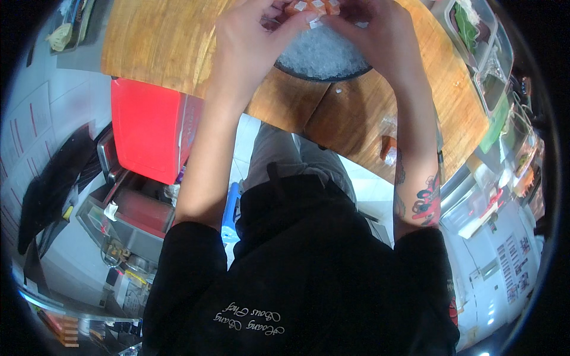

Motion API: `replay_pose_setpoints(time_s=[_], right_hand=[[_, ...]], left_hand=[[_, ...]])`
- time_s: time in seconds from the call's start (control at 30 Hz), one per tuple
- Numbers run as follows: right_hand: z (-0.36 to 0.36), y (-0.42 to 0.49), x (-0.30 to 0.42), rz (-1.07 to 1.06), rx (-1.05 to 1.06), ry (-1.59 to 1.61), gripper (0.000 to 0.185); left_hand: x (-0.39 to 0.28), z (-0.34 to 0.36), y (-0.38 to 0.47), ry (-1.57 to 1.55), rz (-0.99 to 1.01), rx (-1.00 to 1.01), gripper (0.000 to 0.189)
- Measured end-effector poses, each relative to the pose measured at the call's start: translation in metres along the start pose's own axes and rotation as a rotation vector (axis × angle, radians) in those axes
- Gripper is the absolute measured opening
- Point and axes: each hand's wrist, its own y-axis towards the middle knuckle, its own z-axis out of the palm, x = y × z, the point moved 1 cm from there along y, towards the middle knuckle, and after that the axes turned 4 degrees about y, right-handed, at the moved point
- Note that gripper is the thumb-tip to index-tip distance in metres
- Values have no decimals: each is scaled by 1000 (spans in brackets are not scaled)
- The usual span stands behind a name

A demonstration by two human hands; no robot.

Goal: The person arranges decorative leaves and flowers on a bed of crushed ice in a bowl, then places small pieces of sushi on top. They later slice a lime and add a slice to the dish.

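At the top edge of the view, my left hand (254, 26) and my right hand (378, 35) meet over a dark round dish of crushed ice (323, 53). Between their thumbs and fingers are several orange pieces with whitish cube-like bits on top (317, 5), perhaps fish; both hands touch this group. The fingertips are partly cut off by the frame. Another orange piece (388, 144) lies near the board's front edge, beside my right forearm, with a shiny clear scrap next to it. A small bit of ice (339, 91) rests on the wood in front of the dish.
The dish stands on a wooden board (160, 40). Clear containers with greens (467, 31) line its right side; another container (80, 26) is at the upper left. A red box (144, 129) stands below the board's left edge. Papers hang at the far left.
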Motion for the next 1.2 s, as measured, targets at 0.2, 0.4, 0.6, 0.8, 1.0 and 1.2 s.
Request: replay_pose_setpoints(time_s=[0.2, 0.4, 0.6, 0.8, 1.0, 1.2], right_hand=[[1, -2, -4, -112, -39, 144, 29], [-4, -5, 1, 76, 11, 67, 32], [-3, -2, 3, 23, 32, 59, 29], [-5, -2, 1, 82, 11, 69, 29], [-9, -17, 3, -159, -85, -26, 33], [-85, -95, -42, -96, -296, -46, 38]], left_hand=[[-7, -5, 0, 51, 47, 8, 22], [-4, -2, 2, -68, 45, -14, 25], [10, 3, 1, -5, 111, -36, 26], [8, 3, 0, -62, 102, 15, 28], [1, 7, 0, 91, -81, 37, 24], [7, -12, -29, -76, -116, -142, 33]])
